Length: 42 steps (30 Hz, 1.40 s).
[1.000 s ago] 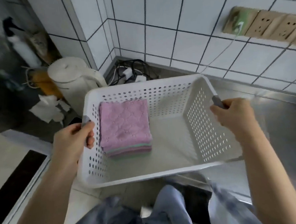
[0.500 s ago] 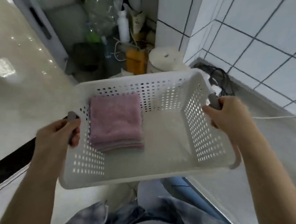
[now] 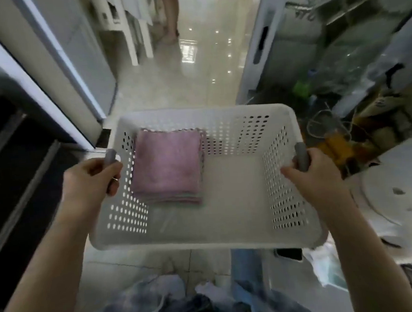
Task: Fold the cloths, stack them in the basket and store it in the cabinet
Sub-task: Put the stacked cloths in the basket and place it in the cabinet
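Within a second the view had swung from the tiled wall to an open doorway. Left hand point(image 3: 89, 181) and right hand point(image 3: 316, 172) each curled their grip round a grey handle point(image 3: 110, 156), carrying the basket point(image 3: 213, 238); folded cloths point(image 3: 167, 168) lay stacked inside, so only storing remained

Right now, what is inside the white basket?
The basket holds one stack of folded cloths on its left side, pink on top, with greenish edges showing beneath. The cloths lower in the stack are covered, so their number is unclear. The rest of the floor is bare.
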Motion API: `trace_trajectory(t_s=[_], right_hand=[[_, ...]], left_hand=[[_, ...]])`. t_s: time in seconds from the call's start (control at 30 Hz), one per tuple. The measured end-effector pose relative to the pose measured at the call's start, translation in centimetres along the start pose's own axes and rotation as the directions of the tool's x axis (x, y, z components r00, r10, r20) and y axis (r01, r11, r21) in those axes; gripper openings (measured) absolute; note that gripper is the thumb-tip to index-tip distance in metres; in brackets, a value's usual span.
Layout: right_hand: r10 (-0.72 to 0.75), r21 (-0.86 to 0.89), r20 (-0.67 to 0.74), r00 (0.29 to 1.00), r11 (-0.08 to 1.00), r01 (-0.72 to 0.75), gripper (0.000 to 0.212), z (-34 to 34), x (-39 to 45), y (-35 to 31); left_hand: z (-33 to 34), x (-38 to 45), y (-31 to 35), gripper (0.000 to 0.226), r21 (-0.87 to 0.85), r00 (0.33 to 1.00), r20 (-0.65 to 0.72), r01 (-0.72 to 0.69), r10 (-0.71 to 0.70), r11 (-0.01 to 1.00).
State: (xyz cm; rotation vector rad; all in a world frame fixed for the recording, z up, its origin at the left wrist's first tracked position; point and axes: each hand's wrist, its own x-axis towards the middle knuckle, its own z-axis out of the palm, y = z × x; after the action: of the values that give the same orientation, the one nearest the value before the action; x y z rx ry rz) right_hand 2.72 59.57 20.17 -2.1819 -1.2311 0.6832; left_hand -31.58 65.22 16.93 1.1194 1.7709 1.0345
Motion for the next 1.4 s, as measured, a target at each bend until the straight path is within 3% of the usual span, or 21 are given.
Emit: trace_trajectory(t_s=[0.13,0.27,0.37,0.43,0.63,0.83,1.03,1.17,1.4], right_hand=[[-0.083,-0.072,0.138,0.987,0.993,0.093,0.03,3.6,3.6,-4.3],[-0.161,-0.075,0.241,0.957,0.98,0.183,0.014,8.3,5.8,-9.9],[-0.244,-0.097,0.286,0.927,0.955,0.281,0.014,14.0,7.1,-14.9],[-0.288,-0.104,0.284,0.915,0.939,0.328,0.024,15.3,7.2,-16.8],[-0.454,-0.091,0.394,0.799,0.846,0.526,0.026,25.4,8.9,-26.2],[-0.518,-0.098,0.488,0.703,0.768,0.633,0.027,31.8,10.5,-35.1],[-0.566,-0.08,0.543,0.62,0.7,0.71,0.014,37.5,13.8,-42.8],[-0.604,-0.004,0.568,0.558,0.677,0.736,0.033,41.9,16.8,-48.1],[-0.672,0.105,0.632,0.385,0.567,0.817,0.037,46.8,17.2,-57.2]], left_hand=[[-3.8,0.3,-1.4,0.022,-0.06,0.985,-0.138,0.095,-0.103,0.994],[-8.4,1.4,-3.4,0.02,-0.152,0.948,-0.244,0.171,-0.204,0.974],[-13.0,3.4,-5.1,0.018,-0.223,0.902,-0.358,0.17,-0.243,0.96],[-13.8,4.3,-5.3,0.016,-0.22,0.893,-0.388,0.15,-0.227,0.964],[-21.8,8.7,-7.1,0.014,-0.301,0.799,-0.547,0.091,-0.25,0.949],[-27.1,13.2,-7.9,0.015,-0.322,0.709,-0.641,0.099,-0.293,0.942],[-29.7,18.6,-8.4,0.02,-0.349,0.603,-0.722,0.105,-0.339,0.931],[-31.0,22.1,-8.0,0.019,-0.372,0.525,-0.769,0.097,-0.365,0.923],[-35.7,26.0,-8.0,0.019,-0.373,0.439,-0.819,0.083,-0.37,0.924]])
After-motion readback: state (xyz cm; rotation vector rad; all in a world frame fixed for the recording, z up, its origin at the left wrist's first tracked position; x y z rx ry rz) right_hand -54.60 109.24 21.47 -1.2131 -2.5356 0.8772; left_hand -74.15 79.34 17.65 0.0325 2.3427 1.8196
